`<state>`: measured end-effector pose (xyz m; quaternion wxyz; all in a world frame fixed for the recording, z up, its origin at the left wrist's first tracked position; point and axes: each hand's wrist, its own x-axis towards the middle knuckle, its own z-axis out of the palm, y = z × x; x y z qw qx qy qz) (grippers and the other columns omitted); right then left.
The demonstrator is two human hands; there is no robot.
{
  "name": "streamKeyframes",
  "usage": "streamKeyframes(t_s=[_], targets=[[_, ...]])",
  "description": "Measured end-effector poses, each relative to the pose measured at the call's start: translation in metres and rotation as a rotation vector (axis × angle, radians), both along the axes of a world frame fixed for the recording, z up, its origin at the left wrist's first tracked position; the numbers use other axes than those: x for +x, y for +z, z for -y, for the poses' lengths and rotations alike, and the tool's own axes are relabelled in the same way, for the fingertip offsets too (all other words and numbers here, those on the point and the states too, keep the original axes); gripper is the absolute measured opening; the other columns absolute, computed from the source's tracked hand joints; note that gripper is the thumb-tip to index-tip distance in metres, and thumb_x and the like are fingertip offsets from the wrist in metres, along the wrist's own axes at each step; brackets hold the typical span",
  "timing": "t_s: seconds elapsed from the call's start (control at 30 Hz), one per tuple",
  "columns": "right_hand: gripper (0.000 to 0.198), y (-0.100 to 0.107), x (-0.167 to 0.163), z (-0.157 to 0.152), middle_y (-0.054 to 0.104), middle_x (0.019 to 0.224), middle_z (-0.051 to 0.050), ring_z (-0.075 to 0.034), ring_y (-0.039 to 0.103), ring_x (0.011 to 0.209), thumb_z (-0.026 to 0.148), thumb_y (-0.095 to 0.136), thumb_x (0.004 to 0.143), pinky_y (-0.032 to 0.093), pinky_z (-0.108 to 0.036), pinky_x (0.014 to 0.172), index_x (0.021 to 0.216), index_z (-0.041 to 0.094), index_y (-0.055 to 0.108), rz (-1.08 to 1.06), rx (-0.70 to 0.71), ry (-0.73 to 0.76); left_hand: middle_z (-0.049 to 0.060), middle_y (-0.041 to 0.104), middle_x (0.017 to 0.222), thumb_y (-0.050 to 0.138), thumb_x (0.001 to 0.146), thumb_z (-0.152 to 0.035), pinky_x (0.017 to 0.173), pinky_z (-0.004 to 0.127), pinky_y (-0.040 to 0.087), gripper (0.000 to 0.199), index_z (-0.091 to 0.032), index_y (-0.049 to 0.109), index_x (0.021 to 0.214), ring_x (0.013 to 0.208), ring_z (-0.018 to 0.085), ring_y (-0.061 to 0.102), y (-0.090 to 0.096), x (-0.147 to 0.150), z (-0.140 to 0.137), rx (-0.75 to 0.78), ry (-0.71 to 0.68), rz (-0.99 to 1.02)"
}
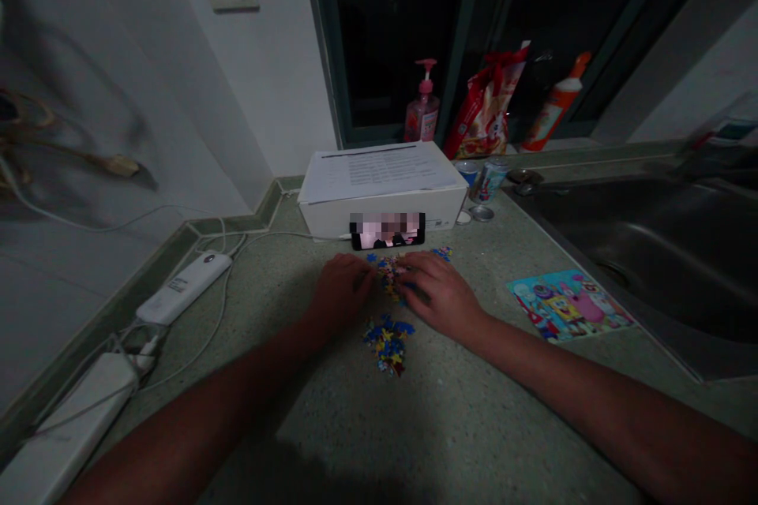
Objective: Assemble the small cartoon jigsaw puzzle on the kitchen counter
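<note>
Small jigsaw puzzle pieces (389, 276) lie in a loose pile on the countertop between my two hands. My left hand (343, 290) is at the pile's left edge, fingers curled together; whatever its fingertips hold, if anything, is hidden. From the right, my right hand (441, 296) reaches over the pieces with fingers stretched and thumb apart, fingertips at the pile. Closer to me is a second heap of blue and yellow puzzle pieces (388, 343). A colourful cartoon picture sheet (572, 305) rests flat on the right, beside the sink.
Behind the pieces a phone (388, 232) leans against a white box (384, 201) with a paper on top. Cans (489, 180) stand beside the box. A sink (651, 229) is at right. White power strips (185, 288) and cables run along the left wall.
</note>
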<state>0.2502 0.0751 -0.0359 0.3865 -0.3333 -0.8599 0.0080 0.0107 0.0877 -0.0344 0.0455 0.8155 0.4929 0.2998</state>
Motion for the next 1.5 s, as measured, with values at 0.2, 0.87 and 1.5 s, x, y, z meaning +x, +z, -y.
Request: streamKeyframes(t_s=[0.2,0.87,1.5], targets=[[0.016,0.003,-0.002,0.000,0.072,0.124,-0.014,-0.031,0.067,0.119,0.021,0.064,0.100,0.059,-0.057,0.099,0.115,0.020,0.071,0.031,0.083,0.028,0.007,0.076,0.096,0.061,0.101,-0.026,0.093,0.043,0.054,0.015,-0.020,0.074,0.096,0.094,0.023,0.069,0.002,0.002,0.007,0.050,-0.184,0.040],[0.007,0.008,-0.003,0.001,0.073,0.123,-0.013,-0.031,0.068,0.118,0.018,0.064,0.098,0.059,-0.057,0.099,0.104,0.020,0.068,0.041,0.137,0.092,0.008,0.076,0.095,0.057,0.102,-0.029,0.091,0.044,0.054,0.021,-0.019,0.075,0.096,0.094,0.025,0.070,0.005,0.001,0.008,-0.011,-0.269,0.066],[0.013,0.008,0.009,-0.004,0.074,0.122,-0.010,-0.029,0.069,0.117,0.017,0.068,0.093,0.056,-0.057,0.103,0.103,0.025,0.071,-0.165,0.112,-0.069,0.004,0.075,0.091,0.058,0.099,-0.032,0.088,0.039,0.055,0.021,-0.021,0.074,0.089,0.090,0.023,0.069,-0.001,-0.006,-0.002,-0.070,0.117,0.331]])
